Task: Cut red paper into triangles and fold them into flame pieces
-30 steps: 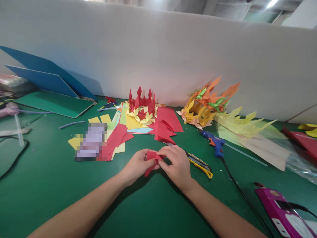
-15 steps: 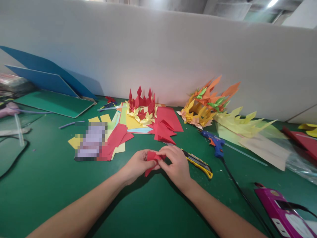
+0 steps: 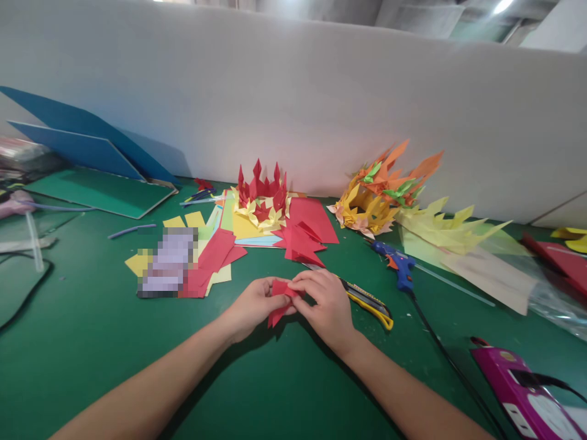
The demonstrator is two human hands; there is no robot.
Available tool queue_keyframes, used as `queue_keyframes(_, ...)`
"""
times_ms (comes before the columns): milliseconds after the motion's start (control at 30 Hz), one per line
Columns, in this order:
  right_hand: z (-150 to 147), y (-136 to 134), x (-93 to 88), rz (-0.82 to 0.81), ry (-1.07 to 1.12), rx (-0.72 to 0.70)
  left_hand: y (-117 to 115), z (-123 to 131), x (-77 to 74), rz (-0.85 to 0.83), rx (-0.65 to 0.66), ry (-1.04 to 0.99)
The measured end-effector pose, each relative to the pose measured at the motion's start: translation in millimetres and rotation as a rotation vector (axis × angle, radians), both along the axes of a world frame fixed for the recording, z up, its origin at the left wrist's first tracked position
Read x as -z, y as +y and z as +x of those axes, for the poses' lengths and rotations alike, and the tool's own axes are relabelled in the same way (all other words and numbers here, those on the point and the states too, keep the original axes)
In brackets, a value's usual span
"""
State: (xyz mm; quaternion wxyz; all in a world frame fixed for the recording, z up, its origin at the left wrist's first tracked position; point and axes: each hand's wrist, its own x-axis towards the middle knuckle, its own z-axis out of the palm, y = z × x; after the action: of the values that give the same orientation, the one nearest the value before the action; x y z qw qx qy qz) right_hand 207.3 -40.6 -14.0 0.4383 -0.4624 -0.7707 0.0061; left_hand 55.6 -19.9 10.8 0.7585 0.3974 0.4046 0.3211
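A small folded piece of red paper [image 3: 277,314] is held between both hands above the green table. My left hand [image 3: 255,305] is closed on its left side, thumb across the front. From the right, my right hand [image 3: 323,300] pinches the same paper, its fingers bent over the upper edge. The fingers partly hide the folds. Just beyond my right hand lies a yellow-and-black utility knife [image 3: 369,300], its blade end partly behind the hand. Several red folded paper pieces [image 3: 300,241] lie behind the hands.
A red and yellow paper crown [image 3: 261,198] stands at the back. Orange and yellow crowns [image 3: 371,205] sit further right, near a blue glue gun [image 3: 398,263] with a cord. A magenta power strip [image 3: 509,379] is at lower right. A pixelated phone-like rectangle [image 3: 169,260] rests left.
The red paper has tilted slightly between my fingers, with more of its lower points showing. My left thumb has shifted a little; both hands stay in nearly the same place.
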Motion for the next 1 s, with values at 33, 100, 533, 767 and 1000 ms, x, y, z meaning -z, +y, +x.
queue_keyframes(33, 0.1, 0.0, -0.2, -0.002, -0.002, -0.002, 0.2, -0.1, 0.7, -0.006, -0.003, 0.005)
queue_keyframes(100, 0.5, 0.3, -1.1, 0.004, -0.009, -0.010, 0.9, -0.8, 2.1, -0.007, -0.016, 0.011)
queue_keyframes(533, 12.5, 3.2, -5.8, 0.135, -0.111, -0.227, 5.8, -9.2, -0.1, -0.043, 0.051, -0.037)
queue_keyframes(767, 18.1, 6.2, -0.9, 0.123, -0.148, -0.335, 6.8, -12.6, -3.5, -0.076, 0.117, -0.078)
queue_keyframes(1000, 18.2, 6.3, -4.1, 0.127, -0.179, -0.362, 8.7, -17.3, -3.6, -0.093, 0.124, -0.060)
